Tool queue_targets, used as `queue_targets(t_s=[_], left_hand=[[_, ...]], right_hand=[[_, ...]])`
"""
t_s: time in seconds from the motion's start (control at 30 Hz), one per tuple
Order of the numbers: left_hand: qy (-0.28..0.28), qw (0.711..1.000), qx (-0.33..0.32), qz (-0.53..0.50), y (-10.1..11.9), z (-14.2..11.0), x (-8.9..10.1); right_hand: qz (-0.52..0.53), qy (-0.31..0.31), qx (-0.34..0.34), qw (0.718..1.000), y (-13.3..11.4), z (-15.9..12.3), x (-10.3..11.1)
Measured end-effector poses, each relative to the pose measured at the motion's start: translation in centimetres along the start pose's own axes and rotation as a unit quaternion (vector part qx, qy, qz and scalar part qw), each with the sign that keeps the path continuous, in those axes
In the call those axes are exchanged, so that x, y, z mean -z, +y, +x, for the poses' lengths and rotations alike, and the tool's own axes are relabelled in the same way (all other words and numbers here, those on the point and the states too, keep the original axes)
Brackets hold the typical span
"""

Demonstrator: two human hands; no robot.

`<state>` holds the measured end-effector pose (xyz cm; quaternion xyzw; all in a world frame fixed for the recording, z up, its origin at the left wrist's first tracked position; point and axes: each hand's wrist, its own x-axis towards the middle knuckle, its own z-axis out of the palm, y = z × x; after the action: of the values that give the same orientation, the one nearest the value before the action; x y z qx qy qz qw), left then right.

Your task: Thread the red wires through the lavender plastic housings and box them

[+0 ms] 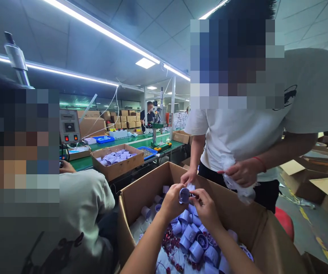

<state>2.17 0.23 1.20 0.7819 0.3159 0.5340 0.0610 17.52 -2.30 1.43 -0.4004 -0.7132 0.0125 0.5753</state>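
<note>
My left hand (171, 199) is closed around a pale lavender plastic cup (184, 196), its round opening turned partly toward me. Close beside its rim, my right hand (206, 205) pinches a small dark part (191, 195), too small to name. Both hands are over a large cardboard box (266, 228). Below them lie many similar plastic cups (195, 251), some upright and some tipped over. Among these cups are small dark red parts with thin wires (171, 239).
Across the box stands a person in a white shirt (238, 129), holding a clear plastic bag (245, 192). Another person (86, 213) sits at my left. Behind are a smaller carton of cups (118, 167), a blue tray (147, 152) and a press (161, 125) on a green bench.
</note>
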Motion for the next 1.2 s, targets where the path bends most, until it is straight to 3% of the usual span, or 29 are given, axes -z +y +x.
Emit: queue_targets(t_s=[0.2,0.47,0.6,0.97,1.2], left_hand=[[-0.011,1.0,-0.009,-0.002,0.0,0.1,-0.3],[-0.022,0.996,-0.068,-0.044,-1.3,-0.4,-1.3],[-0.011,0.996,-0.072,-0.059,-1.3,-0.5,-1.6],[0.022,0.996,-0.062,-0.067,-1.0,-0.3,-1.3],[0.008,0.996,-0.061,-0.072,-0.2,-0.2,-1.4]], right_hand=[[-0.03,0.009,0.004,0.999,-0.2,-0.1,0.3],[-0.113,0.05,0.046,0.991,-1.3,-0.4,-0.5],[-0.14,0.039,0.047,0.988,-1.8,-0.4,-0.4],[-0.103,-0.017,-0.011,0.995,-2.6,-0.2,-0.6],[-0.034,0.001,-0.13,0.991,-1.9,0.2,-0.9]])
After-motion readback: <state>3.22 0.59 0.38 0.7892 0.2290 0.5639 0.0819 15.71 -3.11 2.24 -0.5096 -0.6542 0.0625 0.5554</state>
